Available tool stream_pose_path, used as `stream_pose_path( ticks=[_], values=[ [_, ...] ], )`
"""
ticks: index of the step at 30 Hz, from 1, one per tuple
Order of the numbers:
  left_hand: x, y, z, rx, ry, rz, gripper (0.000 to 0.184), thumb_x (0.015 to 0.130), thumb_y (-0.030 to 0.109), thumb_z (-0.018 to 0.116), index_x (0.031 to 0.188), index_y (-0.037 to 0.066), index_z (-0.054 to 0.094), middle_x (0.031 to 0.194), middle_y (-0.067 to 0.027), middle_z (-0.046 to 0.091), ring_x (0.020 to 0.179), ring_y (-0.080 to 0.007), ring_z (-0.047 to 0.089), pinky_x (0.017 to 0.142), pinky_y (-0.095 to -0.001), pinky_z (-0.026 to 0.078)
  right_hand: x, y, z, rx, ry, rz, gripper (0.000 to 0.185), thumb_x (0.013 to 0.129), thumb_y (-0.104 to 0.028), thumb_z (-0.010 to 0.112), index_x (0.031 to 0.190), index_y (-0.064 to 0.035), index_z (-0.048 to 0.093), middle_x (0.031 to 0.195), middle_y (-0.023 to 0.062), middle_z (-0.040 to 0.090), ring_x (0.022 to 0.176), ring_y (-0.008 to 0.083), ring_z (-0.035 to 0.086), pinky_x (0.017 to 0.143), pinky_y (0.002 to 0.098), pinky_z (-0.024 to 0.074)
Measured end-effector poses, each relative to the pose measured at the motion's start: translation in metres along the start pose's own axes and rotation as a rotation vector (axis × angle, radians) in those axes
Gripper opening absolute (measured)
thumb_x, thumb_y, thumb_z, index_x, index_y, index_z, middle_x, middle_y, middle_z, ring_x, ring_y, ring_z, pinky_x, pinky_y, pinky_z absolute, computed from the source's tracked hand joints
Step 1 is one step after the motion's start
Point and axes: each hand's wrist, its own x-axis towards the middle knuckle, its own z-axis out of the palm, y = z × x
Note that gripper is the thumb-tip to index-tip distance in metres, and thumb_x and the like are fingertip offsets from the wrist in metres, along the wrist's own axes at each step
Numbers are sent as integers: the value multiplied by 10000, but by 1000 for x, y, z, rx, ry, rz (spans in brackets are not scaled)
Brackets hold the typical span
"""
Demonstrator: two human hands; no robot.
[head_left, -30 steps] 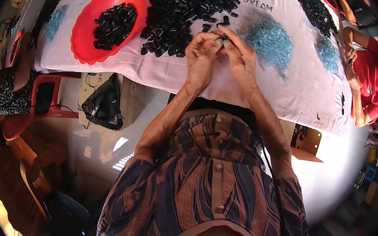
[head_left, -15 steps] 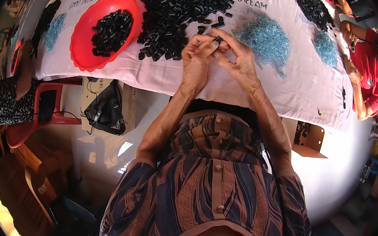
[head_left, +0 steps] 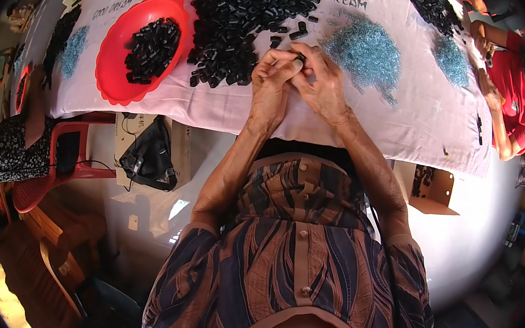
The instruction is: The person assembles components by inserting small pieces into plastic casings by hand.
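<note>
Cloth [head_left: 411, 113] of pale pink, printed with dark lettering, spreads under the person's two bare hands, which meet near its front edge. Between their fingertips sits a small dark piece [head_left: 300, 57], partly hidden by the fingers. The left hand [head_left: 269, 85] pinches it with thumb and forefinger drawn together, the thumbnail just below the piece. The right hand [head_left: 321, 86] comes in from the other side with its fingers bent and its forefinger curled over toward the piece; whether its thumb also presses on it, I cannot tell. Just beyond the fingertips lie a few loose black pieces [head_left: 298, 31], and past these, up and to the left, spreads a large heap of black pieces [head_left: 233, 32]. Left of that heap stands a red basin [head_left: 110, 65] with a scalloped rim, holding a smaller mound of black pieces [head_left: 154, 50]. Beside the right hand, on its outer side, lies a pile of clear bluish bits [head_left: 366, 54]. Farther right, another person in a red shirt [head_left: 517, 105] sits by the cloth, near a second black heap [head_left: 430, 2] and a second bluish pile [head_left: 450, 61].
</note>
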Motion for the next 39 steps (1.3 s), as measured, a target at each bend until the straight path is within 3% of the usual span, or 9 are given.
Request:
stream_pose_path(
  ticks=[11,13,25,31,39],
  values=[
    [0,-2,-5,128,-1,-67,131,911,61,571,920,-52,635,852,-116,674,772,-167,654,755,-289,545,1,3,-11,31,-108,-26,445,724,63,594,1162,-11,558,974,183,597,817,319,621,681,358,539],
    [0,-1,-5,168,-6,-71,149,913,76,574,921,-57,642,844,-118,678,765,-166,655,746,-280,541,1,2,-13,165,-189,121,443,726,54,596,1163,-11,563,1006,192,598,855,339,625,711,364,543],
    [1,1,-7,138,10,-100,146,908,65,570,917,-61,644,821,-109,674,728,-167,649,716,-270,535,1,5,-11,31,-191,48,439,723,16,639,1149,-9,537,991,199,608,860,362,623,715,394,543],
    [-1,1,-5,112,-9,-102,144,912,59,560,928,-59,641,855,-101,669,770,-156,638,754,-268,525,2,2,-15,-42,-197,55,404,700,-12,663,1087,-3,550,924,193,618,843,353,620,703,410,538],
    [-4,7,-7,156,-71,-238,191,927,81,534,1001,-63,635,947,-90,659,876,-142,624,828,-242,494,0,10,-18,-123,-198,-50,439,675,-3,663,1096,34,542,956,197,618,869,362,609,727,410,527]
  ],
)
